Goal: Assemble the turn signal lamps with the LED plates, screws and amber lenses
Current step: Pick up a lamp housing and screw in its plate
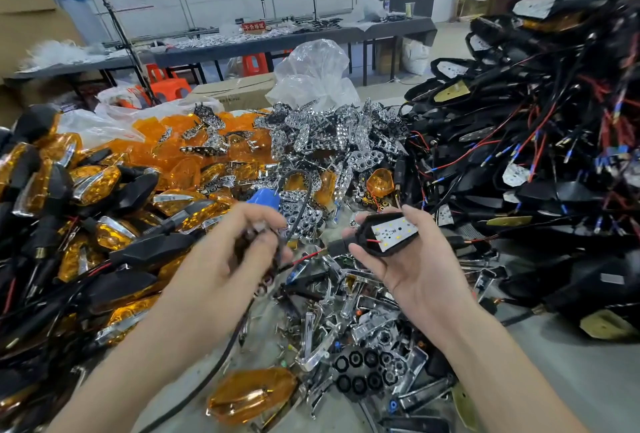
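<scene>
Fingers (360,254) of the right hand (415,273) curl up from below around a black lamp housing (367,232), with the thumb pressed along its far edge, so the housing is cradled in the upturned palm. The forearm comes in from the lower right. A white LED plate (394,233) lies face up inside the housing, and a red wire shows at its near end. The left hand (239,242) is held level with it and just beside it, back of the hand towards the camera. Its fingers are bent round a blue-topped tool (263,198), blurred below the cap. A black cable (302,211) loops over from the tool's top. Both hands hover above a heap of chrome trims (346,311). A lone amber lens (252,394) lies nearer the camera. More amber lenses (166,141) are piled behind, with chrome reflectors (332,134) beside them and wired black housings (536,155) stacked to the right.
</scene>
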Tool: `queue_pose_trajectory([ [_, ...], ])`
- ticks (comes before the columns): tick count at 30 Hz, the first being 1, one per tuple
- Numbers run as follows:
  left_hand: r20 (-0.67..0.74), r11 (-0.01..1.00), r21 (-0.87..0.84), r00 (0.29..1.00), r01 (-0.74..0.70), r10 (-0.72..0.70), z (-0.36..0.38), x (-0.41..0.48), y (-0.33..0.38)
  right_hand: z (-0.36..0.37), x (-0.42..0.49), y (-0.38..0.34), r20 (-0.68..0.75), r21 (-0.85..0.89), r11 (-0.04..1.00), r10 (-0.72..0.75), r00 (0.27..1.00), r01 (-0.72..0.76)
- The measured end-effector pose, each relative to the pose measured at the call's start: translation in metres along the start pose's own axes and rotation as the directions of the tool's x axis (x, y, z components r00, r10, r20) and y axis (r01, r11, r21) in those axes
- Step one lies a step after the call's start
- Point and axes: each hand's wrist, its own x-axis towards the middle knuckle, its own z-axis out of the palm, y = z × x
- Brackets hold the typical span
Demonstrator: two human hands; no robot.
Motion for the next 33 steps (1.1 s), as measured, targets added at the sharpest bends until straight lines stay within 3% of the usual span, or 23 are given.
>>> queue_pose_trajectory([
  [2,-0.103,0.987,-0.120,0.987,0.109,-0.122,0.007,0.018,0.005,0.004,-0.002,0.001,0.006,-0.025,1.000,0.004,1.000,-0.003],
  [4,-0.099,0.990,-0.041,0.985,0.135,-0.138,0.016,0.036,0.008,0.007,-0.003,0.002,-0.005,-0.044,0.999,-0.005,1.000,0.005],
  [7,0.059,0.992,0.086,0.994,0.091,-0.097,0.028,0.051,0.006,0.006,-0.003,0.002,0.035,-0.116,0.991,-0.060,0.998,0.063],
  [11,0.298,0.985,0.170,0.951,0.034,-0.084,0.033,0.056,0.001,0.000,0.001,0.000,0.033,-0.193,0.976,-0.101,0.994,0.105],
  [15,0.407,0.963,0.269,0.904,0.020,-0.133,0.025,0.053,-0.008,-0.006,0.007,-0.005,0.002,-0.117,0.983,-0.139,0.990,0.138],
  [19,0.530,0.963,0.258,0.822,0.077,-0.208,0.018,0.055,-0.015,-0.012,0.011,-0.008,0.018,-0.048,0.981,-0.190,0.982,0.190],
  [25,0.445,0.971,0.239,0.887,0.018,-0.126,0.025,0.061,-0.021,-0.018,0.013,-0.009,0.075,-0.029,0.977,-0.209,0.975,0.211],
  [29,0.420,0.988,0.150,0.902,0.040,-0.100,0.028,0.062,-0.027,-0.019,0.011,-0.012,0.108,0.028,0.986,-0.168,0.980,0.165],
  [33,0.397,0.984,0.173,0.911,0.046,-0.112,0.027,0.061,-0.030,-0.018,0.011,-0.011,0.122,0.058,0.990,-0.138,0.983,0.132],
])
